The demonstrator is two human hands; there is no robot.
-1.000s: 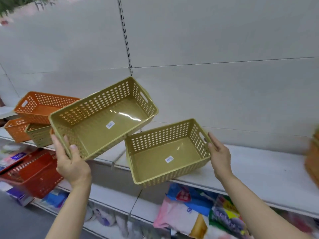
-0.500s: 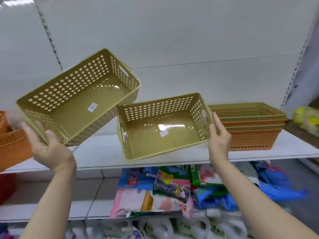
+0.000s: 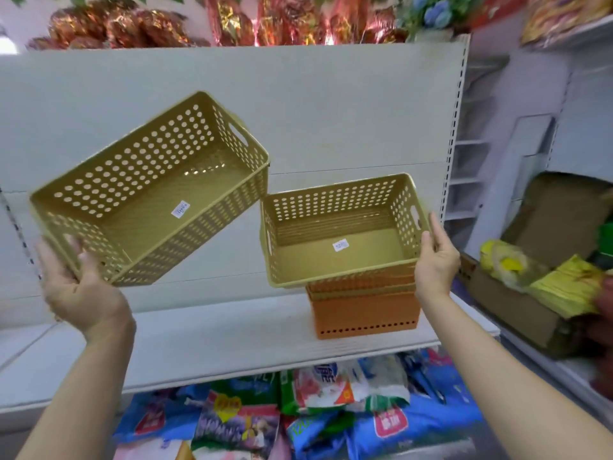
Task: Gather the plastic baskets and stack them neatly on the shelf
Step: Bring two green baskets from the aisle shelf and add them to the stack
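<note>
Plastic baskets, rectangular, perforated walls, slot handles at the short ends; two loose items and one stack on view.

Item one: olive-green plastic basket [image 3: 149, 194], white sticker on its floor, held in the air well above the white metal shelf [image 3: 232, 346], tilted with its far end raised. The left hand [image 3: 79, 287] carries it from under the near short end; grip closed around the rim there, fingers showing through the handle slot.

Item two: second olive-green plastic basket [image 3: 341, 234], also stickered, nearly level, directly over the stack of orange and green nested baskets [image 3: 365, 310] standing on the shelf. The right hand [image 3: 434, 260] holds its right short end, fingers extended upward along the wall; thumb placement cannot be seen. Whether its underside has entered the stack or sits just above cannot be told.

Step in hand, as judged: nesting item two into the stack.

Next move calls for: squaring its corners with the top basket and lowering until seated, then levelling item one and bringing it across to nest likewise.

Adjacent: packaged goods [image 3: 265, 419] on the lower shelf.
</note>
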